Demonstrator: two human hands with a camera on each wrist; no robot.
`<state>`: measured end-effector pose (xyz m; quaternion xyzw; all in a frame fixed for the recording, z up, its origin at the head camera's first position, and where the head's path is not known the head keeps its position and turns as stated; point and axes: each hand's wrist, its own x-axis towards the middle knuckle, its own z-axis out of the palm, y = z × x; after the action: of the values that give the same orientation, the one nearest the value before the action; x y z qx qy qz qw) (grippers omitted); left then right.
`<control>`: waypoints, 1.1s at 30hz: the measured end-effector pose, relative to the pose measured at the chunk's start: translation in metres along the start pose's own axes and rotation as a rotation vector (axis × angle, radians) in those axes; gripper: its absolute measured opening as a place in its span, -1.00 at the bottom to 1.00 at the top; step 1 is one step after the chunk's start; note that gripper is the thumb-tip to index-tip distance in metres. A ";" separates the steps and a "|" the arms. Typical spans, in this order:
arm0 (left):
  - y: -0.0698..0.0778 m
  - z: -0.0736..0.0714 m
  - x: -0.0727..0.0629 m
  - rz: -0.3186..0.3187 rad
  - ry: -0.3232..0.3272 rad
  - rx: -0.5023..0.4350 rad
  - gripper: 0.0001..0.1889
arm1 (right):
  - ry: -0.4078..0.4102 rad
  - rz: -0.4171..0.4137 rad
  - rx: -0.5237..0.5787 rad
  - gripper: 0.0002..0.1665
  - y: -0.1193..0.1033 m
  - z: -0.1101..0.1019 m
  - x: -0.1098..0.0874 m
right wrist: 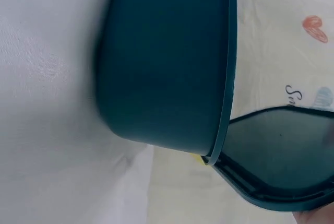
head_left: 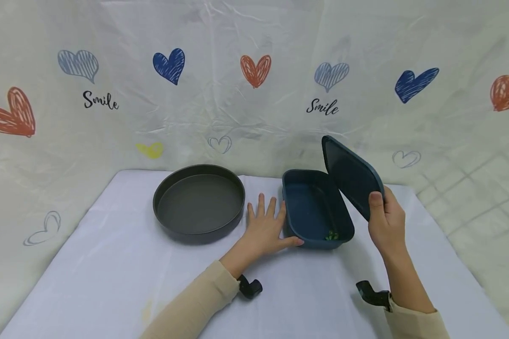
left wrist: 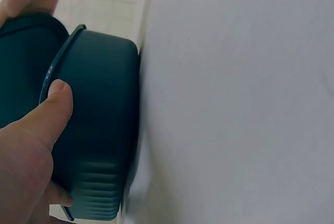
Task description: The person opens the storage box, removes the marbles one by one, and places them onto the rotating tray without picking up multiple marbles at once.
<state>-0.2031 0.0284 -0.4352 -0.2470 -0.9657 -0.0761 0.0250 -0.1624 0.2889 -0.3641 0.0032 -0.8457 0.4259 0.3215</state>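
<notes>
Dark teal-blue rectangular box with rounded corners, apparently plastic (head_left: 309, 207): stands upright near the far edge of the worktop, toward its far right corner. Matching dark teal-blue flat lid (head_left: 352, 174) held up over the box's right side, steeply tilted. Its lower edge comes close to the right rim; cannot tell if they touch.

Handling, my guess: both light; box walls stiff, lid a little bendy, neither fragile. Smooth faces may slip under dry fingers. Best hold on the box: opposite walls just under the lip. On the lid: its edge, thumb on one face, fingers behind.

Looks: matt finish, thin projecting lip, a ribbed stretch of outer wall in the left wrist view. Small green leafy bits (head_left: 332, 235) in the near right corner inside, too small to identify. Lid's underside shows a raised border.

Hands: left hand (head_left: 265, 230) spread, thumb against the box's near left corner, fingers fanned along its left side. Right hand (head_left: 387, 221) pinches the lid by its near right edge.

Outward: dark grey round shallow pan (head_left: 197, 205), left of the left hand, near the far edge. White cloth-covered worktop (head_left: 89, 282); pale backdrop sheet printed with hearts (head_left: 280, 28) behind.
</notes>
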 end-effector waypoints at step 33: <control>-0.001 0.000 0.002 0.000 -0.011 0.004 0.21 | 0.159 0.561 0.496 -0.37 0.047 -0.016 0.020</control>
<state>-0.2056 0.0288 -0.4354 -0.2474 -0.9660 -0.0729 0.0201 -0.1826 0.3358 -0.3798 -0.1840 -0.6574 0.6879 0.2465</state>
